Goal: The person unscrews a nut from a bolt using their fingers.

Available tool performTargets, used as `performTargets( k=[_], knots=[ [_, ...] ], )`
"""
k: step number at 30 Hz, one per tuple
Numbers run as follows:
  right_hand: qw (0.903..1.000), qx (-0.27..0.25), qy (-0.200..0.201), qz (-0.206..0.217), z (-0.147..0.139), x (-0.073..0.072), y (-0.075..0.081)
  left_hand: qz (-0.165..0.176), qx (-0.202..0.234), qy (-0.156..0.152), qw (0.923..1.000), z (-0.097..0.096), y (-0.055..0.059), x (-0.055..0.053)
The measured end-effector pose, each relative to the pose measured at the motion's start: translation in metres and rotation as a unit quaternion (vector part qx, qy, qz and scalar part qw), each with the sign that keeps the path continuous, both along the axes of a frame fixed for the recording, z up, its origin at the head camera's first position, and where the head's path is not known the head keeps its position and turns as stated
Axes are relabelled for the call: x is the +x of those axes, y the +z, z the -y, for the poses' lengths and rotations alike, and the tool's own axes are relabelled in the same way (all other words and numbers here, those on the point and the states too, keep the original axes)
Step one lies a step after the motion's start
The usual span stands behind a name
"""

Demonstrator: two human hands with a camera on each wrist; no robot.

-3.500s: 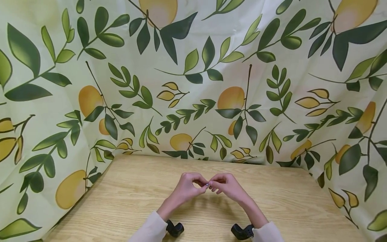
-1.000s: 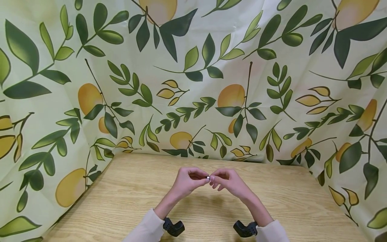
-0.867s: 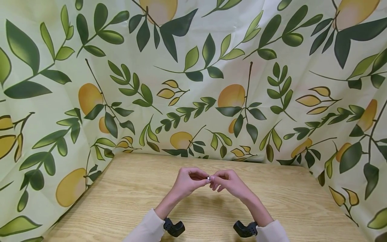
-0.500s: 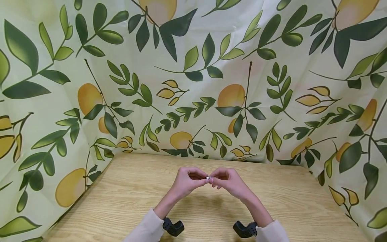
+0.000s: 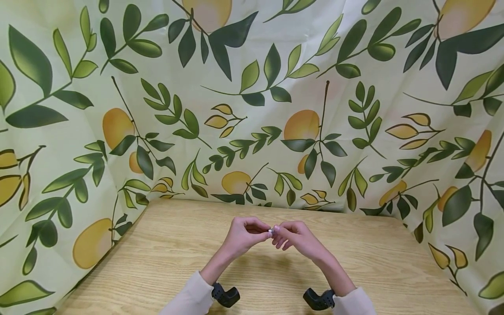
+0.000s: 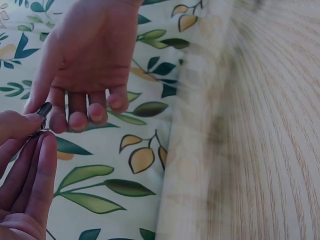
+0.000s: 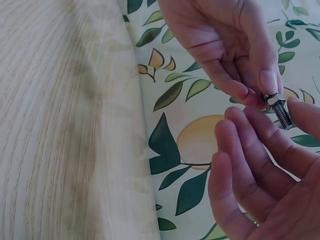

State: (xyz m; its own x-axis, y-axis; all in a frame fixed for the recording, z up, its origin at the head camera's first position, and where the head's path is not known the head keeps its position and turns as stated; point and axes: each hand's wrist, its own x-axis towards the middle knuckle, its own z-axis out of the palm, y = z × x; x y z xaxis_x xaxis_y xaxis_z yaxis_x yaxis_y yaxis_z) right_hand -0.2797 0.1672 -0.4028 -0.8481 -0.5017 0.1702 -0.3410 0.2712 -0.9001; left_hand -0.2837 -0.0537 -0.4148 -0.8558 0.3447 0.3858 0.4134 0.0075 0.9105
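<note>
Above the table [image 5: 177, 249], toward its far edge and roughly midway between its side edges, a small metal bolt [image 7: 284, 117] is being pinched between thumb and fingertips by the left hand [image 5: 242, 236]. A hex part [image 7: 275, 100] is sitting close to the left thumb; whether nut or head cannot be told. Threaded end is being pointed toward the right hand [image 5: 299, 237], whose fingers are being held loosely spread, thumb and forefinger flanking the threads; whether contact is being made cannot be told. Black devices [image 5: 228, 296] are being worn at both wrists, beside pale sleeves [image 5: 190, 295]. Far table edge is being backed by leaf-and-fruit-printed cloth [image 5: 252, 127].
</note>
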Motion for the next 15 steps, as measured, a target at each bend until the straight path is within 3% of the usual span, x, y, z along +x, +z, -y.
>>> performTargets(
  k=[4, 15],
  knots=[
    [0.9997, -0.023, 0.009, -0.002, 0.0001, -0.0006, -0.0009, -0.003, -0.002, 0.000, 1.0000, -0.0002, -0.0009, -0.0003],
    [0.9990, -0.040, -0.022, 0.002, -0.0006, 0.0015, -0.0003, -0.007, 0.004, -0.006, 0.9999, -0.0002, -0.0014, -0.0004]
  ],
)
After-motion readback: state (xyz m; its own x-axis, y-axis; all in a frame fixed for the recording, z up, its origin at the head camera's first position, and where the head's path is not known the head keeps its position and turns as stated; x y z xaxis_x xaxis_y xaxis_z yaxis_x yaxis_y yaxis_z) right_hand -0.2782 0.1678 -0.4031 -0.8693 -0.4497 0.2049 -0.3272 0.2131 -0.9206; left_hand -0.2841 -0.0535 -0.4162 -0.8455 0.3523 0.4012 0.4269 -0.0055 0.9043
